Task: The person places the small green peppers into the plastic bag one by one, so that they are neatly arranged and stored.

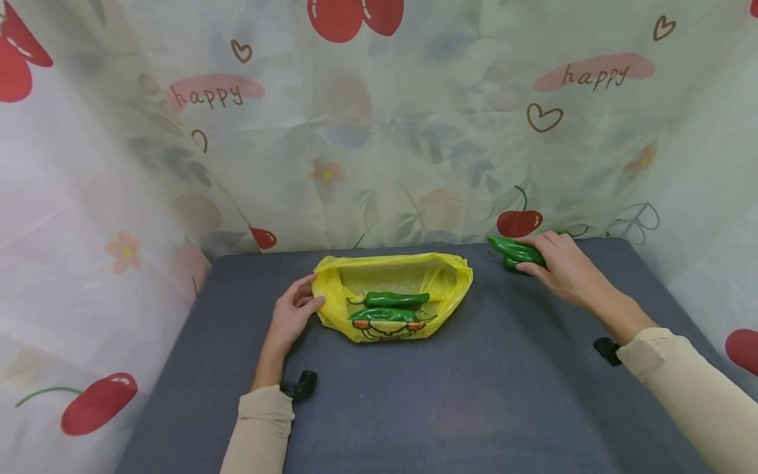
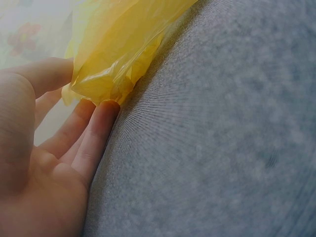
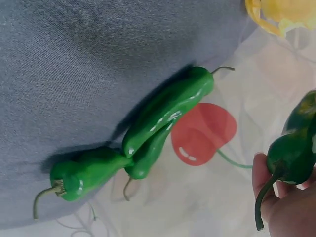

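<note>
A yellow plastic bag (image 1: 333,299) lies with its mouth spread, two green peppers (image 1: 397,300) inside. At its left edge my left hand (image 1: 289,315) pinches the plastic; in the left wrist view, thumb and fingertips of the hand (image 2: 54,148) meet the bag (image 2: 116,52). Off to the right, my right hand (image 1: 568,268) grips a green pepper (image 1: 516,249). The right wrist view shows fingers of that hand (image 3: 296,210) curled round a pepper (image 3: 291,157) with a long stem. Another green shape (image 3: 302,113) lies beyond it; I cannot tell whether it is held.
Three loose green peppers (image 3: 168,108) lie close together at the back edge of the grey table (image 3: 64,98). A patterned curtain (image 1: 391,131) rises behind the table (image 1: 444,401) and along both sides. Dark wrist straps (image 1: 303,385) show on both wrists.
</note>
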Available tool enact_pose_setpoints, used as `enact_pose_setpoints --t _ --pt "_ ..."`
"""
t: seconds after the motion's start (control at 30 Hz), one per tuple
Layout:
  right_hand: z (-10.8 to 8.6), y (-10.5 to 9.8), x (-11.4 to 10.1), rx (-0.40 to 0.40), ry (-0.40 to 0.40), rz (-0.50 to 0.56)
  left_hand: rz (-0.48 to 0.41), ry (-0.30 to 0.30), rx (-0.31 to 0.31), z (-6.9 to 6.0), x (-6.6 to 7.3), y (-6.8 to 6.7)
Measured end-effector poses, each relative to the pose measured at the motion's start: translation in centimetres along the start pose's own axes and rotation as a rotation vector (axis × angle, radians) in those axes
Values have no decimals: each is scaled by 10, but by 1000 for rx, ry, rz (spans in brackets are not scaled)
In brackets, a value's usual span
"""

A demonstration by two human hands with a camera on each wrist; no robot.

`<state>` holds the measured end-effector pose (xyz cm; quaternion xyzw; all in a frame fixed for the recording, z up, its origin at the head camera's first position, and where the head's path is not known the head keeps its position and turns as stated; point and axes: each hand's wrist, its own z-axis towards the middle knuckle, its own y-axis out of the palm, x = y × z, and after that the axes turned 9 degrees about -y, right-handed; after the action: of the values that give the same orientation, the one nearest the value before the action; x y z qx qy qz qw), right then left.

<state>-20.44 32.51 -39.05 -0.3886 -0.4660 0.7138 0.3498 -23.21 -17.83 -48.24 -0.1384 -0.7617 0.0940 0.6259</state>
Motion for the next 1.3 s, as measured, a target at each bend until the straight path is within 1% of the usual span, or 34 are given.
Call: enact_pose_setpoints --t 0.3,0.67,0.87,0.97,1.17,1.3 --pt "9 -6 -12 7 -56 -21 -4 -1 -3 0 0 -1" --pt "22 -11 -23 -21 -107 -37 -6 1 2 -1 1 0" --pt "26 -14 -30 -10 -170 -33 1 2 -3 -2 2 -1" --pt "28 -15 -34 -15 -182 -22 4 3 -3 2 -3 -1" --pt "33 -13 -41 -32 -197 -20 -6 9 10 20 -24 1" --pt "35 -10 -44 -14 -222 -21 -5 22 26 25 -33 2"
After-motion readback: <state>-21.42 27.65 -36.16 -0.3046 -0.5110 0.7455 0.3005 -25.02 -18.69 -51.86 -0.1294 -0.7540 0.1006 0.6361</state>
